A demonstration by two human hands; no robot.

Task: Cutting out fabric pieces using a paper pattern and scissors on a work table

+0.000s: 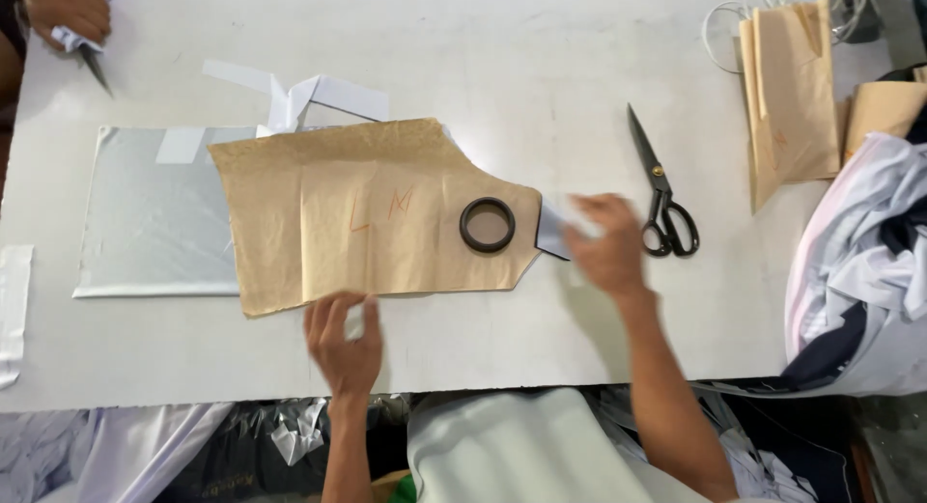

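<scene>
Tan paper pattern piece (372,218) flat on white table (541,69), over silvery-grey fabric panel (154,213), weighted by dark ring (487,224). Left hand (345,339) at its lower edge, fingers loose, pinching a small white scrap. Right hand (606,242) blurred beside its right tip; grip unclear. Black scissors (661,189) just beyond. No containers visible.

Both forearms are showing bare from wrist to elbow; no sleeve is reaching into view. The left hand (344,341) is wearing no glove, ring or watch that can be made out. The right hand (605,244) is appearing motion-blurred, likewise ungloved, its wrist carrying no band. Fingernails are looking short and unpainted.
</scene>
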